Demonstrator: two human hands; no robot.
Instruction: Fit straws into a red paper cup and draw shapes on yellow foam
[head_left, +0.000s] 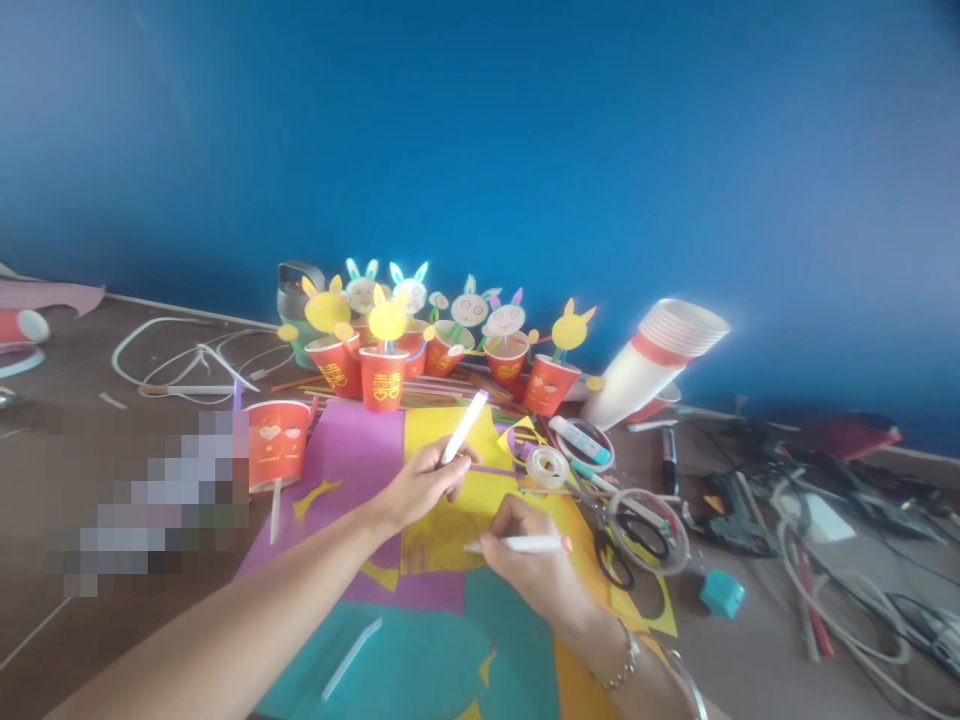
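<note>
My left hand [427,482] is closed round a white marker pen [463,430] with a purple end, which points up and away. In my right hand [529,550] is a second white marker pen [536,544] with a reddish end, its tip low over yellow paper [442,550]. Faint drawn lines show on that yellow paper, partly hidden by my hands. Purple paper [360,450] and teal paper [420,650] lie beneath. A red paper cup [276,445] stands left of my left hand, with a flat wooden stick [275,510] against its front.
Several red cups [383,378] with paper animal heads stand at the back. A leaning stack of white cups [645,365], a tape roll [547,466], scissors [616,560], a teal block [722,593] and cables [825,570] are on the right. Behind rises a blue wall [480,130].
</note>
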